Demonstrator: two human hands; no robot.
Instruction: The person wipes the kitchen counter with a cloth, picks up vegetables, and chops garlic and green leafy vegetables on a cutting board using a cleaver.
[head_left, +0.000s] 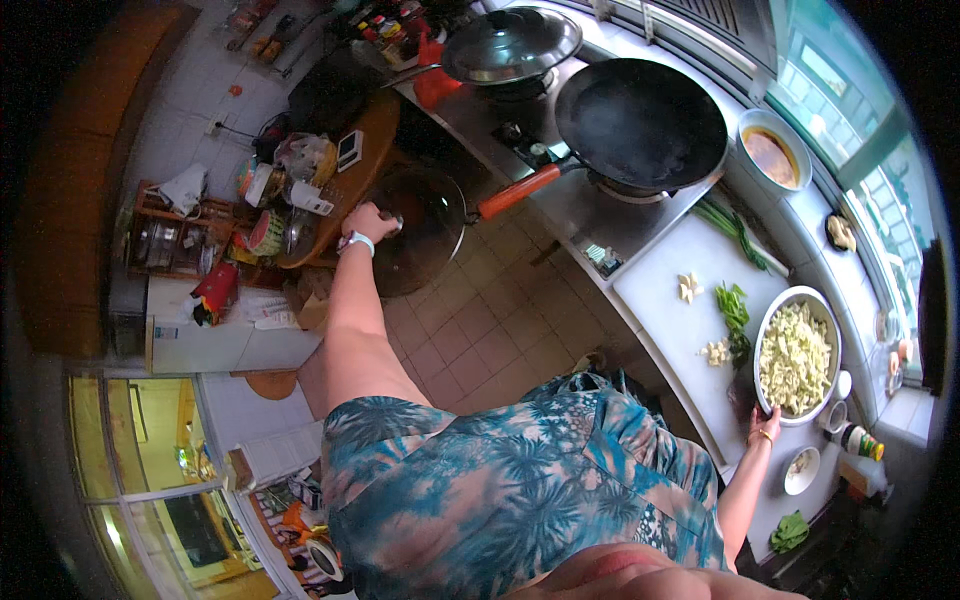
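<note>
My left hand (370, 223), stretched out to the left, grips the knob of a large glass pan lid (431, 244) over the tiled floor. At the right, my right hand (764, 424) holds the near rim of a metal bowl (838, 352) full of chopped pale cabbage (795, 360). The bowl is beside a white cutting board (660, 277) with garlic cloves (689, 287), chopped garlic (715, 352), cut greens (731, 307) and spring onions (735, 232). A black wok (637, 124) with an orange-red handle (519, 192) sits on the stove, faint steam over it.
A lidded pan (510, 45) stands on the back-left burner. A bowl of reddish-brown food (772, 157) rests on the window ledge. A small white bowl (801, 471) and a leafy green (789, 532) lie at the lower right. A cluttered wooden counter (360, 180) is at the left.
</note>
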